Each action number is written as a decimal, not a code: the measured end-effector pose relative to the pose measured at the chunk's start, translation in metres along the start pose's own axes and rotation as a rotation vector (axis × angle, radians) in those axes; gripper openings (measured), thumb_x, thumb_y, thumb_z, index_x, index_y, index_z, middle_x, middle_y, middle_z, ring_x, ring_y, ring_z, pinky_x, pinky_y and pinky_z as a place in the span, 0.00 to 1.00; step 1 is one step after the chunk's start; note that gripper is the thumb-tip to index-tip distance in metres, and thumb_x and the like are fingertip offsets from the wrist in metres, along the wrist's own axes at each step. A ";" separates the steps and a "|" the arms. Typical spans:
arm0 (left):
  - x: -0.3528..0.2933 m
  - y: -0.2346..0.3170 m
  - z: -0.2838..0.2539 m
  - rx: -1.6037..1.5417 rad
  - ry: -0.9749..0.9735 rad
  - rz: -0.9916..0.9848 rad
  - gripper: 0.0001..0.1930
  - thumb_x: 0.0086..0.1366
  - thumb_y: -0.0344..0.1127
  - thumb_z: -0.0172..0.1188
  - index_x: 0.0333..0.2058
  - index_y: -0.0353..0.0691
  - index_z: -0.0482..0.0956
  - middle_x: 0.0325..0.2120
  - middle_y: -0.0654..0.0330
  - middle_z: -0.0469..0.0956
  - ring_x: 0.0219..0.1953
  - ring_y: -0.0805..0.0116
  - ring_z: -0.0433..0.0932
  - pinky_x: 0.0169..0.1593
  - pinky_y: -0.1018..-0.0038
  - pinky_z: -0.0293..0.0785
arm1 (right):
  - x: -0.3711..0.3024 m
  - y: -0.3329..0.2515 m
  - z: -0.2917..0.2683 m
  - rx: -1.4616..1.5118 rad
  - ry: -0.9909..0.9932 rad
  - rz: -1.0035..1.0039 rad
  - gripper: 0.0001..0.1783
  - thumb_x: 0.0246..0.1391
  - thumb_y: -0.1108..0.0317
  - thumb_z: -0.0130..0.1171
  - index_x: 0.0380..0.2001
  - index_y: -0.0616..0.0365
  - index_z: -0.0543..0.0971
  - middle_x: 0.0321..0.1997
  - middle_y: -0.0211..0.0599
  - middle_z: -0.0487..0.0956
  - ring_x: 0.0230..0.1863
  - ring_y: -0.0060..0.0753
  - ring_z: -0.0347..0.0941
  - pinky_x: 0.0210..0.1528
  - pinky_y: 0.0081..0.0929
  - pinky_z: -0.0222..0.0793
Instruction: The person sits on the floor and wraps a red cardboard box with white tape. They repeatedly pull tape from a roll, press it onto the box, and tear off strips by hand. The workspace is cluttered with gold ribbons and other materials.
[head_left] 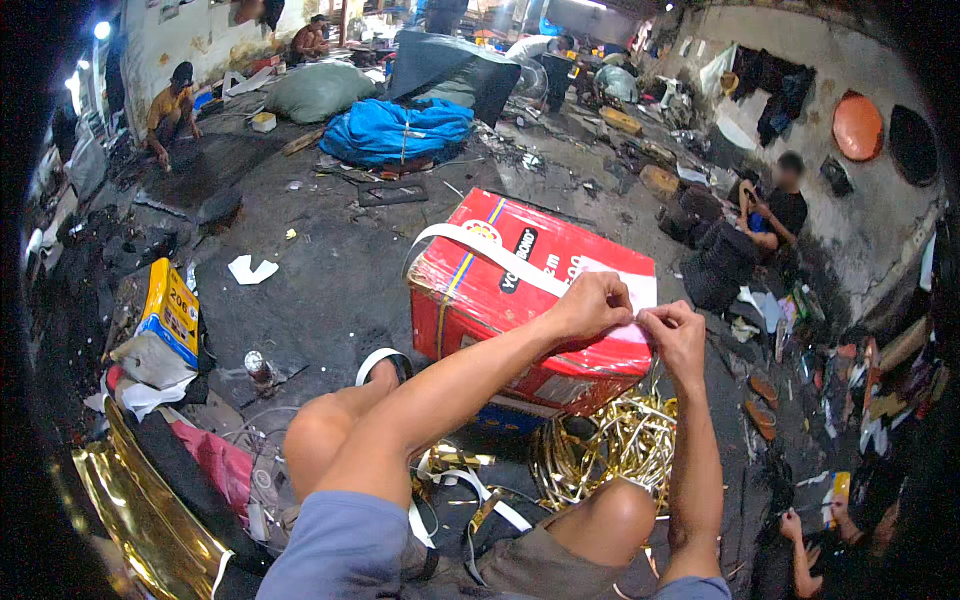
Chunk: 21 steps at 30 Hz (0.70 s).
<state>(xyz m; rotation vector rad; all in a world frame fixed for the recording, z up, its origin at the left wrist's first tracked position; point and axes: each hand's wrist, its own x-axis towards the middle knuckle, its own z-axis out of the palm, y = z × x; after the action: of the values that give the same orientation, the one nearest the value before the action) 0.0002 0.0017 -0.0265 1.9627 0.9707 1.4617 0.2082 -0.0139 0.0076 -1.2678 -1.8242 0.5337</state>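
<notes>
My left hand (595, 306) is over the top of a red cardboard box (450, 300), its fingers closed in a pinch. A long white strip (490, 255) curves over the box top and runs in under this hand. Close beside it, at the box's right edge, my right hand (676, 338) pinches thumb against finger, almost touching the left fingertips. Whatever is between the right fingertips is too small to make out. Pale paper (632, 290) lies on the box just behind the fingers. The box stands in front of my bent knees.
Shiny gold strips (610, 440) are heaped below the box. Gold sheet (150, 510) and a yellow-blue carton (172, 315) are at the left. A blue bundle (398, 132) lies farther back. People sit at left and right; another person's hands (800, 540) show at lower right.
</notes>
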 end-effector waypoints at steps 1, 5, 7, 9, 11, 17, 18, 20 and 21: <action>0.000 -0.001 0.000 0.004 0.014 0.003 0.07 0.52 0.31 0.72 0.28 0.34 0.87 0.26 0.49 0.84 0.31 0.58 0.84 0.39 0.64 0.79 | -0.001 -0.002 0.004 0.131 -0.023 0.126 0.08 0.52 0.70 0.73 0.35 0.59 0.89 0.31 0.28 0.77 0.31 0.21 0.75 0.34 0.22 0.69; 0.004 0.010 -0.003 0.020 -0.055 -0.088 0.08 0.53 0.33 0.69 0.27 0.34 0.87 0.28 0.47 0.85 0.32 0.54 0.85 0.39 0.62 0.80 | -0.003 0.012 0.024 0.568 0.065 0.233 0.07 0.54 0.77 0.66 0.34 0.56 0.79 0.28 0.24 0.77 0.28 0.17 0.74 0.28 0.17 0.68; 0.016 0.009 -0.003 0.075 -0.084 -0.064 0.06 0.51 0.32 0.69 0.25 0.36 0.87 0.24 0.47 0.85 0.28 0.53 0.86 0.36 0.62 0.81 | 0.004 0.022 0.027 0.637 0.078 0.224 0.10 0.53 0.81 0.62 0.32 0.54 0.74 0.29 0.26 0.77 0.28 0.19 0.75 0.29 0.18 0.70; 0.028 0.010 -0.007 0.135 -0.200 -0.043 0.06 0.51 0.32 0.69 0.25 0.36 0.88 0.23 0.47 0.85 0.27 0.53 0.87 0.35 0.62 0.82 | 0.011 0.030 0.028 0.627 0.074 0.263 0.08 0.55 0.81 0.60 0.33 0.54 0.75 0.29 0.26 0.77 0.28 0.20 0.75 0.29 0.19 0.70; 0.038 0.014 -0.015 0.175 -0.302 -0.033 0.06 0.51 0.32 0.69 0.26 0.35 0.88 0.23 0.47 0.85 0.28 0.54 0.87 0.36 0.61 0.82 | 0.013 0.024 0.027 0.622 0.076 0.316 0.08 0.55 0.80 0.60 0.33 0.53 0.75 0.29 0.26 0.78 0.29 0.20 0.76 0.30 0.19 0.70; 0.036 0.001 -0.008 0.062 -0.296 0.101 0.08 0.55 0.34 0.68 0.29 0.33 0.86 0.27 0.48 0.85 0.31 0.58 0.85 0.38 0.64 0.80 | -0.004 0.027 0.032 0.368 0.182 0.273 0.12 0.65 0.64 0.65 0.30 0.55 0.75 0.27 0.26 0.76 0.31 0.18 0.72 0.30 0.21 0.66; 0.032 0.006 -0.003 0.031 -0.268 0.070 0.09 0.56 0.35 0.67 0.29 0.33 0.86 0.28 0.48 0.85 0.33 0.59 0.85 0.40 0.64 0.79 | -0.005 0.032 0.030 0.308 0.167 0.216 0.13 0.66 0.63 0.64 0.29 0.55 0.74 0.26 0.25 0.75 0.30 0.17 0.70 0.30 0.22 0.65; 0.025 0.016 0.004 -0.034 -0.220 0.036 0.07 0.59 0.32 0.67 0.29 0.32 0.85 0.27 0.51 0.83 0.32 0.63 0.83 0.38 0.65 0.78 | -0.006 0.045 0.023 0.186 0.137 0.107 0.16 0.68 0.60 0.61 0.26 0.55 0.74 0.25 0.23 0.73 0.29 0.16 0.67 0.28 0.23 0.62; 0.022 0.010 0.006 -0.060 -0.193 0.062 0.07 0.59 0.31 0.66 0.29 0.32 0.85 0.27 0.51 0.83 0.31 0.63 0.82 0.38 0.66 0.77 | -0.006 0.044 0.025 0.252 0.138 0.102 0.19 0.70 0.59 0.59 0.24 0.54 0.74 0.24 0.21 0.71 0.25 0.15 0.62 0.27 0.25 0.58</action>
<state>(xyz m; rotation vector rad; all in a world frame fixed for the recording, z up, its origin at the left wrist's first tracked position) 0.0123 0.0128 -0.0079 2.0614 0.7800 1.2895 0.2131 0.0008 -0.0410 -1.1983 -1.5313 0.6918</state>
